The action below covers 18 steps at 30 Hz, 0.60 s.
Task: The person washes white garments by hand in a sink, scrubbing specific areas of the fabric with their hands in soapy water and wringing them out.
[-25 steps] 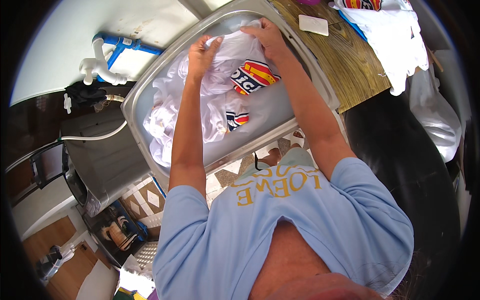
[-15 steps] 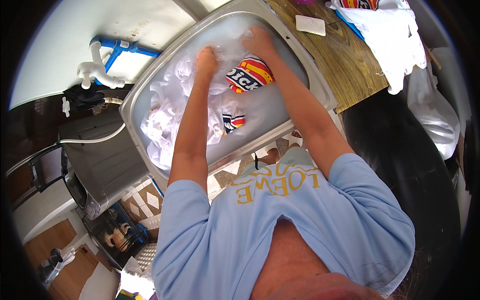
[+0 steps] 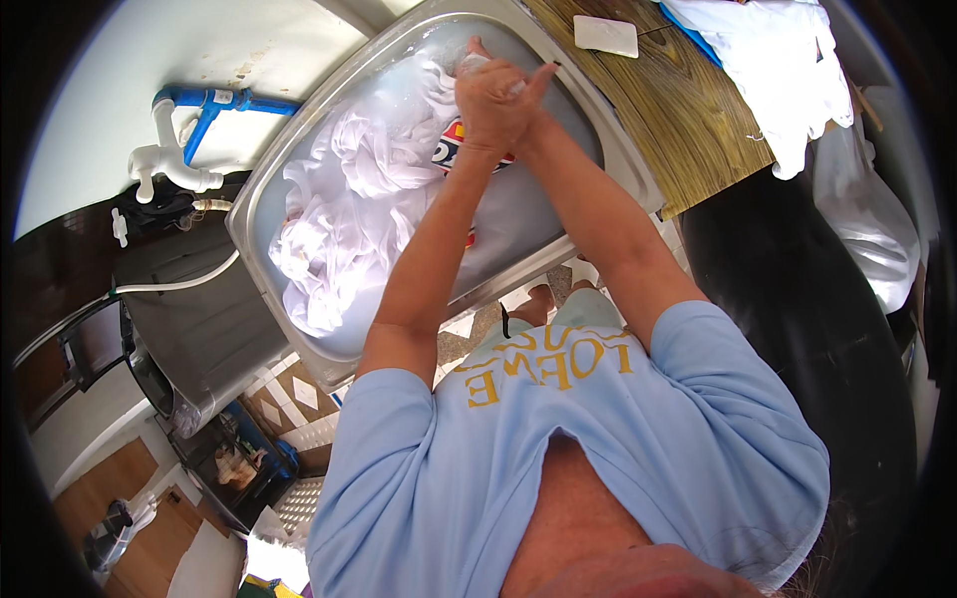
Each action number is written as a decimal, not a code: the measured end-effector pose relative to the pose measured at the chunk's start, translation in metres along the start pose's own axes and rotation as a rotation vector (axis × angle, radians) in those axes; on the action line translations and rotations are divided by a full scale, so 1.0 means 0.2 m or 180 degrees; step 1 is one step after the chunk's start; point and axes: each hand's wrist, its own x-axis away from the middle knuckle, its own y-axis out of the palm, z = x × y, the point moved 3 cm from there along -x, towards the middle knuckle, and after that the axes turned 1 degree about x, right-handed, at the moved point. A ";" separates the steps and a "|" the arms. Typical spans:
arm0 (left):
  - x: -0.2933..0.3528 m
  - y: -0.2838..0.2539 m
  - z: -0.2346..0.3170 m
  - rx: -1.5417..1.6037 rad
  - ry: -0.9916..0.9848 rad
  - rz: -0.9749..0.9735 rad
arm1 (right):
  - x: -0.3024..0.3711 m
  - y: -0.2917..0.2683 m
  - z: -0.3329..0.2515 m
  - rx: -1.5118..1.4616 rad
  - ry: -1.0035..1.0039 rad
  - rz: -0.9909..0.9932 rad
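Observation:
My two hands are together over the far right part of a grey sink basin filled with cloudy water. My left hand lies across my right hand, its fingers curled and its thumb sticking out to the right. Most of the right hand is hidden behind the left; a fingertip shows beyond it. White bits show between the hands, cloth or suds, I cannot tell which. Bunched white garments float to the left, reaching up to the left hand. Below my wrists, a red, yellow and dark printed patch is partly covered.
A white tap on blue pipe stands left of the basin. On the wooden top at right lie a white rectangular block and a white cloth hanging over the edge. Beyond hangs a pale plastic bag.
My left hand has moved right, out of the water, and now meets my right hand. The white garments have shifted, and the printed patches are more covered. The view has tilted slightly.

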 end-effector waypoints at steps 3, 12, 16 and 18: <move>-0.09 -0.12 -0.40 0.0773 -0.1472 0.0302 | 0.01 0.14 0.05 -0.0497 0.0209 0.0590; -0.01 -0.10 -0.23 0.0195 -0.0458 0.0103 | 0.02 0.08 0.09 -0.1002 0.0190 0.0600; -0.07 -0.41 -0.55 0.0819 -0.2213 0.0779 | 0.05 0.30 -0.04 -0.0924 0.0947 0.1346; -0.09 -0.29 -0.35 0.1901 -0.2174 0.0907 | 0.02 0.19 -0.02 -0.1240 0.0986 0.1412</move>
